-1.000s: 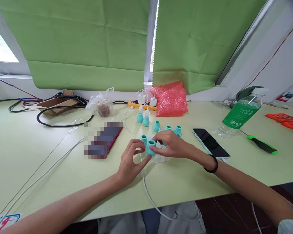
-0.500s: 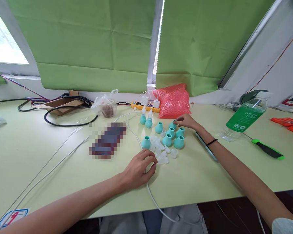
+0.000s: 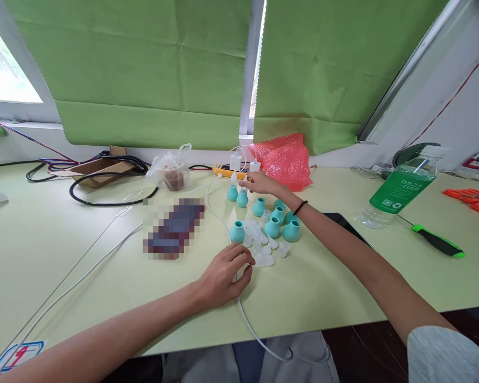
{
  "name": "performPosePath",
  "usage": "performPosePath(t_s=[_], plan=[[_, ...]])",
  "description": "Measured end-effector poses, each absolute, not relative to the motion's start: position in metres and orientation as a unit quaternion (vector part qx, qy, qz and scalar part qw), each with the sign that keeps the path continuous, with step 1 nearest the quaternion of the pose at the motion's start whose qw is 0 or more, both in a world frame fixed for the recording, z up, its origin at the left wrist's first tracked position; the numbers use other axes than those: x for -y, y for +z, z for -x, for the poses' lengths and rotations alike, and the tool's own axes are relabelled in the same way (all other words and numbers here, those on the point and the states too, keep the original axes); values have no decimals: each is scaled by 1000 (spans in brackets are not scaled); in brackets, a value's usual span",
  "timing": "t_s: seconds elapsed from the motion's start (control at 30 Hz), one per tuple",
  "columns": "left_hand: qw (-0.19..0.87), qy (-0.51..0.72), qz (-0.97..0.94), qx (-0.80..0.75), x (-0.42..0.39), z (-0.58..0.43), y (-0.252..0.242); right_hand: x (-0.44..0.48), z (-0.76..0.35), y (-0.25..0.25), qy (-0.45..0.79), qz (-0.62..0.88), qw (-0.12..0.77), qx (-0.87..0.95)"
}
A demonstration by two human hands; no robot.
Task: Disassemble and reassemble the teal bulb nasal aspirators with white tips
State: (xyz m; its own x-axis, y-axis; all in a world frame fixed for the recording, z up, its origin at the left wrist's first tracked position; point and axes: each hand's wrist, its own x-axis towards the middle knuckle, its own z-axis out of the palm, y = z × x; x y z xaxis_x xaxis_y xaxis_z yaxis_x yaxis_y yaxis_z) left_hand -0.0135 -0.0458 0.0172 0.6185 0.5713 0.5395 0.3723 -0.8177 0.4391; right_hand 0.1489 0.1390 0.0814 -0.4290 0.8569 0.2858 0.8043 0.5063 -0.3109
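Note:
Several turquoise rubber bulbs (image 3: 272, 227) with open necks stand in a cluster, and a lone bulb (image 3: 237, 232) is to their left. Behind them are two bulbs with clear pointed nozzles in their necks. My right hand (image 3: 260, 183) reaches over to the nearer of these, the nozzle-topped bulb (image 3: 242, 199), its fingertips closed about the clear nozzle (image 3: 244, 185) and partly covering it. My left hand (image 3: 226, 274) rests on the table beside translucent plastic pieces (image 3: 263, 259), fingers loosely curved, thumb apart, nothing held. A white cable passes under it.
A blurred dark phone-like object (image 3: 175, 229) lies left. Red bubble-wrap bags (image 3: 285, 165) and an orange power strip (image 3: 222, 171) are at the back. To the right are a phone (image 3: 349, 226), a tilted water bottle (image 3: 401, 189) and a green-black screwdriver (image 3: 437, 240).
My right hand has left a bulb in the cluster and moved left and back to a nozzle-topped bulb. That cluster bulb stays standing. My left hand holds nearly the same place.

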Motion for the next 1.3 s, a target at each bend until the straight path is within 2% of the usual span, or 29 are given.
performPosePath(t_s=[0.17,0.3,0.4,0.5,0.63,0.87,0.93,1.0,1.07,1.13,1.2,1.3], plan=[[169,407,-851,-286,47,16,18,-106,-153,98,-11,521,265,812],[215,506,-776,-310,48,19,13,-48,-164,117,-17,433,405,805],[236,544,-748,-297,50,19,13,-4,-164,113,127,387,386,828],[281,478,-780,-291,53,18,17,25,-156,91,249,343,355,833],[327,347,-815,-327,54,15,23,36,-145,64,359,321,415,772],[278,340,-835,-332,55,14,22,18,-143,54,532,366,467,604],[287,339,-828,-342,56,16,23,10,-149,56,488,398,485,607],[319,349,-800,-369,56,17,23,2,-158,57,345,431,483,680],[358,363,-771,-381,55,18,24,-5,-167,56,180,447,431,763],[392,366,-757,-374,54,18,23,-11,-173,50,68,448,368,812],[412,362,-752,-366,52,17,23,-15,-176,41,9,441,338,831],[420,361,-745,-373,49,15,23,-14,-174,29,-54,407,367,835]])
